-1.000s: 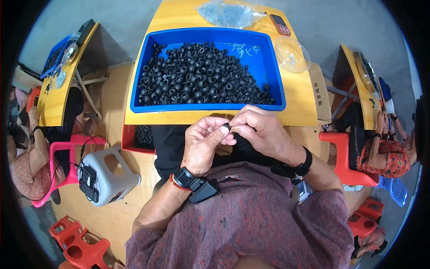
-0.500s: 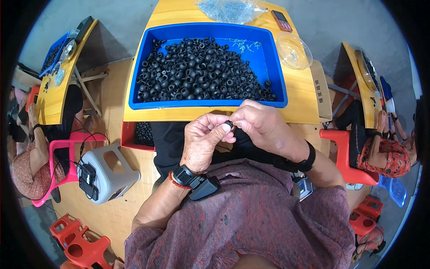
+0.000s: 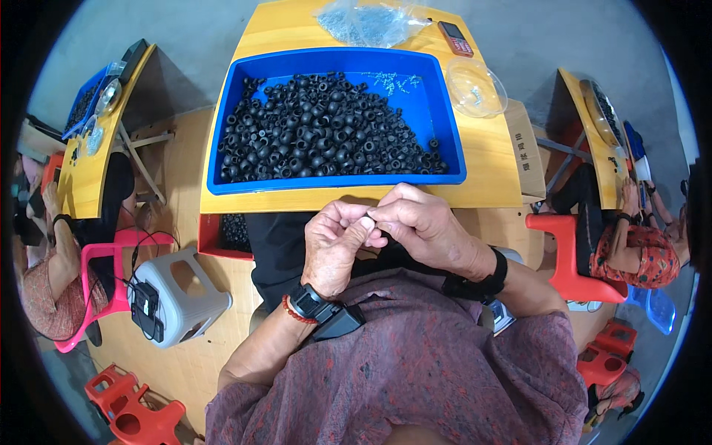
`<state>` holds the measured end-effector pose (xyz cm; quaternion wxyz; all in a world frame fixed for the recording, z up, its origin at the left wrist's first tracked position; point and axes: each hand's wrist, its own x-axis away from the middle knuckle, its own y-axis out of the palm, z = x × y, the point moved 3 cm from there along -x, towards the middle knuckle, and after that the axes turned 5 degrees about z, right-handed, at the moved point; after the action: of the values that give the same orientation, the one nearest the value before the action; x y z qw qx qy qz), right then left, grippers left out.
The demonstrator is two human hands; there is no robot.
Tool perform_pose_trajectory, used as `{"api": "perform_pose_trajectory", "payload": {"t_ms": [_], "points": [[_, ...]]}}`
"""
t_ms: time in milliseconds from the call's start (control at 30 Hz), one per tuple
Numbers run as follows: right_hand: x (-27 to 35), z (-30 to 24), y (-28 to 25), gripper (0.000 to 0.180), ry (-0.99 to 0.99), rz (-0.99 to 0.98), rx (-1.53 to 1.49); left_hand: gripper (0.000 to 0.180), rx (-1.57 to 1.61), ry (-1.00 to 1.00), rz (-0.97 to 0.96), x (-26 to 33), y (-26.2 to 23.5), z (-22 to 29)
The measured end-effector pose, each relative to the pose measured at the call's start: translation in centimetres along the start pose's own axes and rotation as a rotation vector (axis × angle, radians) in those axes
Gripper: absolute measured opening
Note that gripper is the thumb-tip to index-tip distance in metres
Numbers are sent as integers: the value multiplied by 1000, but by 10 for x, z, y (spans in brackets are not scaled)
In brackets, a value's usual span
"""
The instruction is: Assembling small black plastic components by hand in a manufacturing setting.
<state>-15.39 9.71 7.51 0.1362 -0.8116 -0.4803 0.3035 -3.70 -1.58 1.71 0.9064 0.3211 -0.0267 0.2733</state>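
Note:
My left hand [image 3: 331, 245] and my right hand [image 3: 424, 228] meet just past the near edge of the table, over my lap. Thumb and fingers of the left are pinched together, and the right's fingertips press against them. A small round black part showed in the left pinch a moment earlier; the fingers now cover it. Whatever the right fingertips hold is hidden. Beyond the hands stands a blue tray [image 3: 335, 185] heaped with small black plastic parts [image 3: 319, 126], some ball-shaped and hollow. Tiny pale pieces [image 3: 393, 81] lie scattered at its far right.
On the yellow table [image 3: 489, 194] are a clear bag of small bluish pieces [image 3: 363, 26], a red phone [image 3: 455, 38] and a clear round dish [image 3: 478, 87]. Below it sits a red bin [image 3: 215, 239]. A grey stool [image 3: 178, 297] stands left; co-workers sit at both sides.
My fingertips have closed over the small black part, hiding it. The right hand has tilted and drawn slightly left against the left hand. The view has shifted a little, so the table appears lower.

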Motion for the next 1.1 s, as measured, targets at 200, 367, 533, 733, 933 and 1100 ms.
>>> {"api": "perform_pose_trajectory", "payload": {"t_ms": [200,367,533,733,933,1100], "points": [[-2,0,-1,13,69,76,-26,7,144,-1,-12,-2,0,3],[-5,0,-1,13,56,83,-51,9,159,4,-30,-3,2,7],[-12,-3,-4,10,77,73,-81,10,104,17,-50,-5,-4,7],[-18,-6,-7,7,135,11,-22,12,48,25,-49,-4,-6,10],[-18,-8,-9,10,-32,3,64,15,34,40,-67,-4,-6,8],[-19,-14,-7,17,-125,-31,174,12,51,33,-26,-4,-5,9]]}}
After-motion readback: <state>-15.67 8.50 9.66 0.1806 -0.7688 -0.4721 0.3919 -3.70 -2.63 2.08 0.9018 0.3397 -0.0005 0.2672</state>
